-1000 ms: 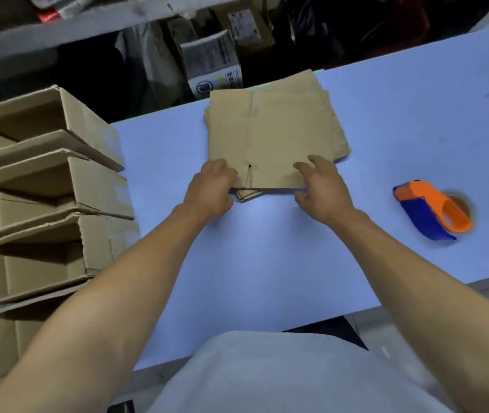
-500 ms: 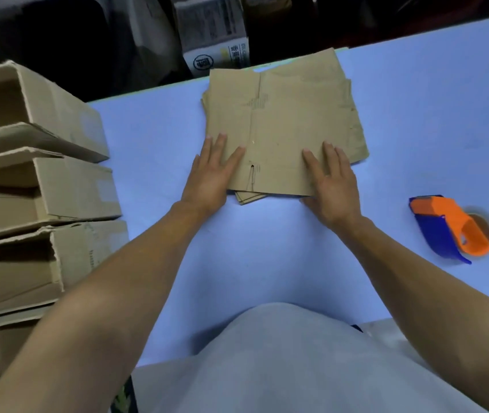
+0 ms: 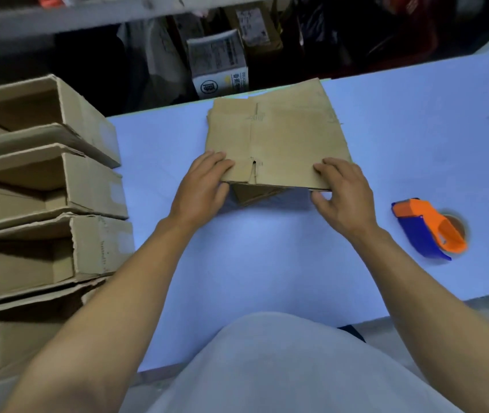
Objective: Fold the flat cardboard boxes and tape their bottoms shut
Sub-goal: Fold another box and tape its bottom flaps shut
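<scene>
My left hand (image 3: 204, 186) and right hand (image 3: 343, 193) pinch the near edge of the top flat box (image 3: 279, 144), fingers above and thumbs beneath, to peel it off the stack by the bench's (image 3: 267, 257) far edge.

both hands hold the near edge of the top flat cardboard box (image 3: 282, 138) on a stack: the left hand (image 3: 201, 186) pinches its near left corner, the right hand (image 3: 344, 192) its near right corner, lifting that edge off the flats below. right of the stack, well apart, lies an orange-and-blue tape dispenser (image 3: 428, 228) on the pale blue table (image 3: 267, 257). left of the stack, folded boxes (image 3: 43, 186) are piled.
</scene>
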